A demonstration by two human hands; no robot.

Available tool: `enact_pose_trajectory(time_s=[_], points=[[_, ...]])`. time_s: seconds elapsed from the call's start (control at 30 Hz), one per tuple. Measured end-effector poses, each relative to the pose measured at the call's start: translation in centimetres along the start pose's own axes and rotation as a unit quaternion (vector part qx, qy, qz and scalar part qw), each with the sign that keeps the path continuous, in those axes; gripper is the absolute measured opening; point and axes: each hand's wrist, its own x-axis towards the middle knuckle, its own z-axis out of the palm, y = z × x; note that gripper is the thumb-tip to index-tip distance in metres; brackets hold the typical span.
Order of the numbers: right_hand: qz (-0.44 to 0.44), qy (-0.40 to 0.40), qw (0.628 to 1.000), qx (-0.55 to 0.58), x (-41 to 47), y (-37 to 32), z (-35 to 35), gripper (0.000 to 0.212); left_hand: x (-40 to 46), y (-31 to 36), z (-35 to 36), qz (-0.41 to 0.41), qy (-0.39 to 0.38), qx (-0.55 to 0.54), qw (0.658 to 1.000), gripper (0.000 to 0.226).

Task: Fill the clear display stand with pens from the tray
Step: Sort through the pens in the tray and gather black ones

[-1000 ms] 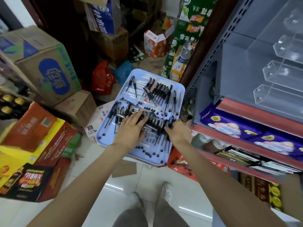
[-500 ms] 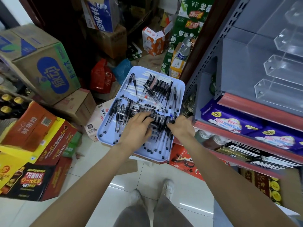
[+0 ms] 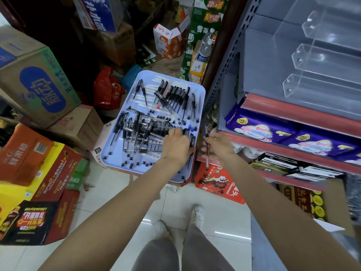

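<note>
Right hand [image 3: 219, 146] pinches one pen [image 3: 207, 151] upright beside tray [image 3: 121, 153]. Left hand [image 3: 176, 145] on pens [image 3: 148, 132], fingers curled into pile; grip there unclear.

The right hand [image 3: 218, 146] has lifted 1 pen [image 3: 206, 147] off the tray [image 3: 117, 153], beside its right edge.

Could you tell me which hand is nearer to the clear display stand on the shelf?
Right. The right hand sits below the clear display stand; the left hand is farther left over the tray.
</note>
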Motion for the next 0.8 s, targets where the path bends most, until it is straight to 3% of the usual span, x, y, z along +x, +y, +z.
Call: enact_pose_trajectory(time_s=[0.13, 0.23, 0.4, 0.57, 0.67, 0.8], points=[[-0.008, 0.001, 1.0, 0.007, -0.8, 0.0, -1.3, 0.021, 0.5, 0.9, -0.2, -0.04, -0.01, 0.029, 0.999, 0.046], [-0.024, -0.001, 1.0, 0.009, -1.3, -0.1, -2.3, 0.021, 0.5, 1.4, -0.5, -0.051, -0.003, 0.024, 0.998, 0.037], [-0.036, -0.012, 0.999, 0.012, -1.8, 0.2, -3.0, 0.011, 0.3, 2.0, -0.8, -0.064, -0.014, 0.021, 0.998, 0.033], [-0.07, -0.025, 0.997, -0.003, -2.7, -0.6, -3.9, 0.02, -0.3, 1.8, -2.3, -0.023, 0.019, -0.176, 0.984, 0.043], [-0.115, -0.03, 0.993, 0.007, -3.9, -2.2, -4.9, 0.02, -0.8, 2.7, -5.3, 0.01, 0.035, -0.344, 0.938, 0.021], [-0.211, -0.019, 0.977, 0.027, -5.8, -6.2, -7.2, 0.008, -0.6, 5.3, -10.0, 0.104, 0.08, -0.41, 0.903, 0.012]])
